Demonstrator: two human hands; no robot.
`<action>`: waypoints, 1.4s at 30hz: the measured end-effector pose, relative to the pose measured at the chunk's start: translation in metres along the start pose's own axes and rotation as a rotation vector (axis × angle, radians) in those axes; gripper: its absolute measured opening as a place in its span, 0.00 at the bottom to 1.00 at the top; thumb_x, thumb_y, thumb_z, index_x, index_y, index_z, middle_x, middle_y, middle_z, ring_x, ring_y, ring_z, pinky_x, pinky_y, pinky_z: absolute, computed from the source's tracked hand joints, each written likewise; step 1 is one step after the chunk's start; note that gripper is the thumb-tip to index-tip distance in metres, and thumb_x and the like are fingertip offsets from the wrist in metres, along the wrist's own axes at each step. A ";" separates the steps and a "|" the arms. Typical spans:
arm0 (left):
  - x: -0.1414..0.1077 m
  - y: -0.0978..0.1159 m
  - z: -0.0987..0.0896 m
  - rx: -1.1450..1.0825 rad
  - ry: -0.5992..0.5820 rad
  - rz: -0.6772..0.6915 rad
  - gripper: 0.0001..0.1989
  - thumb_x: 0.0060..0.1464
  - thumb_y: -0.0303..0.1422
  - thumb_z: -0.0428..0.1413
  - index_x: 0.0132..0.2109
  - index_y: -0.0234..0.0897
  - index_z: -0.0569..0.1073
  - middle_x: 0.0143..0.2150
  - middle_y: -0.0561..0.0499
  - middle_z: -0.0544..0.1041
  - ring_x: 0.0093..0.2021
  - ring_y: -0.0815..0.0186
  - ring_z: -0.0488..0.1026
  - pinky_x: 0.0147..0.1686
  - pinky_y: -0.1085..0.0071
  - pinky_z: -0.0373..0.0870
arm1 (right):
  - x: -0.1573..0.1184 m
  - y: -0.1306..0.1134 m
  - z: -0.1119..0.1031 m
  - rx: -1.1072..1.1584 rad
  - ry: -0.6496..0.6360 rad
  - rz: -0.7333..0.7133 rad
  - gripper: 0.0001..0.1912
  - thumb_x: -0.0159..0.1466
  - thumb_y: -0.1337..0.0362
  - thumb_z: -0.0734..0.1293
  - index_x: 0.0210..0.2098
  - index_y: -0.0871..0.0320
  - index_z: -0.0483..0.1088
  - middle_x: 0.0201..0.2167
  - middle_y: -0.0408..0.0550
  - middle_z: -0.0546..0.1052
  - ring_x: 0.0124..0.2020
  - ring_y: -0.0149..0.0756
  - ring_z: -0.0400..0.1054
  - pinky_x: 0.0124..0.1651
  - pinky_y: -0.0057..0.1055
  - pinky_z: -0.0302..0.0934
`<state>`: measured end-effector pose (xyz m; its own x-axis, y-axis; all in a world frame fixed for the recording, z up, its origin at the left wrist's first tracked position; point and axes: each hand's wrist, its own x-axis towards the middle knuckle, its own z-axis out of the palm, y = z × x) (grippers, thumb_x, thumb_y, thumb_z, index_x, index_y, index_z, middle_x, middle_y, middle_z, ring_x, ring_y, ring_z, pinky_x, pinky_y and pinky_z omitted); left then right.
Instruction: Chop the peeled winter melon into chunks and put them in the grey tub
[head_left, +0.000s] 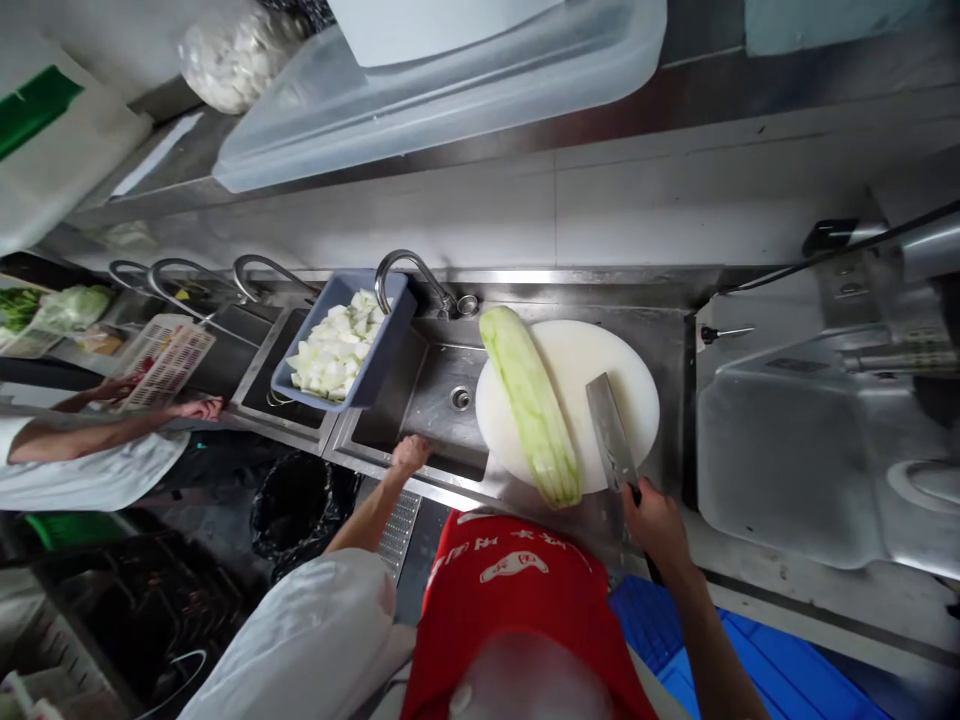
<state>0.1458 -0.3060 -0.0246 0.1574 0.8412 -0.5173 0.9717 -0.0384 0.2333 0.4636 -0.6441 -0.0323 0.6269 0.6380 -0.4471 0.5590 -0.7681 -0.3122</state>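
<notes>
A long, peeled pale green gourd [531, 405] lies across the left part of a round white cutting board [630, 370]. My right hand [654, 515] is wrapped round the black handle of a cleaver, whose wide blade [609, 430] rests flat over the board's right side. To the left, my left hand [411, 453] is closed above the front edge of the sink, apart from the gourd; whether anything is inside it is hidden. A blue-grey tub [281, 380] of cut white pieces [341, 345] sits over the sink's left side.
The metal sink [450, 380] has a curved faucet [409, 255] behind it. A co-worker's hands [201, 408] are beside a white basket [169, 360] at the far left. A black-lined bin [292, 505] stands below. Clear plastic containers [450, 105] occupy the shelf above.
</notes>
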 end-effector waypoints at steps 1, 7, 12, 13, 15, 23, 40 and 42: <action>0.006 -0.012 -0.016 0.049 0.016 -0.007 0.12 0.55 0.35 0.61 0.26 0.35 0.72 0.25 0.43 0.72 0.47 0.41 0.78 0.50 0.45 0.71 | 0.000 0.000 0.000 -0.004 0.001 0.004 0.14 0.73 0.61 0.60 0.38 0.61 0.74 0.29 0.52 0.78 0.30 0.38 0.69 0.32 0.30 0.46; 0.055 0.022 -0.054 0.196 0.106 0.201 0.13 0.60 0.26 0.52 0.49 0.33 0.77 0.49 0.36 0.78 0.59 0.47 0.72 0.61 0.50 0.63 | 0.005 -0.004 0.002 -0.025 0.000 0.039 0.12 0.73 0.62 0.60 0.40 0.61 0.73 0.29 0.51 0.77 0.31 0.37 0.69 0.31 0.30 0.45; 0.081 0.157 -0.021 0.267 -0.036 0.977 0.33 0.55 0.32 0.61 0.67 0.40 0.66 0.73 0.43 0.59 0.75 0.52 0.50 0.71 0.57 0.49 | 0.004 -0.002 0.000 -0.012 0.066 0.072 0.14 0.73 0.59 0.60 0.41 0.59 0.75 0.28 0.50 0.77 0.28 0.36 0.67 0.30 0.30 0.44; 0.083 0.182 -0.011 0.328 -0.137 1.105 0.36 0.52 0.32 0.63 0.67 0.41 0.67 0.73 0.44 0.58 0.76 0.50 0.46 0.72 0.54 0.45 | 0.001 -0.002 0.000 -0.023 0.088 0.087 0.15 0.73 0.59 0.60 0.41 0.59 0.75 0.28 0.51 0.77 0.28 0.36 0.67 0.31 0.30 0.44; 0.085 0.220 0.010 0.488 -0.376 1.277 0.41 0.44 0.31 0.67 0.67 0.43 0.67 0.74 0.46 0.56 0.76 0.45 0.42 0.72 0.47 0.39 | -0.006 -0.001 -0.002 -0.032 0.122 0.113 0.14 0.73 0.60 0.60 0.40 0.60 0.76 0.29 0.53 0.78 0.29 0.37 0.68 0.31 0.31 0.44; 0.116 0.243 0.050 0.576 -0.556 1.468 0.41 0.34 0.30 0.73 0.60 0.45 0.75 0.60 0.41 0.73 0.66 0.42 0.60 0.68 0.54 0.49 | -0.032 0.007 0.002 0.067 0.111 0.264 0.14 0.73 0.61 0.60 0.41 0.61 0.75 0.30 0.54 0.79 0.30 0.38 0.69 0.32 0.31 0.44; 0.072 0.210 0.044 0.800 -0.142 1.122 0.69 0.30 0.47 0.74 0.76 0.44 0.48 0.66 0.31 0.61 0.62 0.31 0.56 0.63 0.42 0.46 | -0.001 0.005 -0.008 0.051 0.018 0.174 0.10 0.72 0.68 0.58 0.46 0.61 0.70 0.32 0.53 0.79 0.32 0.37 0.71 0.33 0.31 0.45; 0.063 0.201 0.044 0.753 -0.135 1.086 0.68 0.32 0.52 0.73 0.76 0.46 0.47 0.65 0.32 0.62 0.62 0.32 0.58 0.62 0.41 0.48 | 0.003 0.006 -0.008 0.042 0.017 0.173 0.10 0.72 0.67 0.58 0.47 0.61 0.69 0.32 0.53 0.79 0.33 0.38 0.71 0.32 0.31 0.45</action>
<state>0.3587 -0.2841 -0.0463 0.8844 0.1352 -0.4468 0.1948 -0.9767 0.0901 0.4730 -0.6460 -0.0290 0.7211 0.4969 -0.4829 0.4194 -0.8678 -0.2667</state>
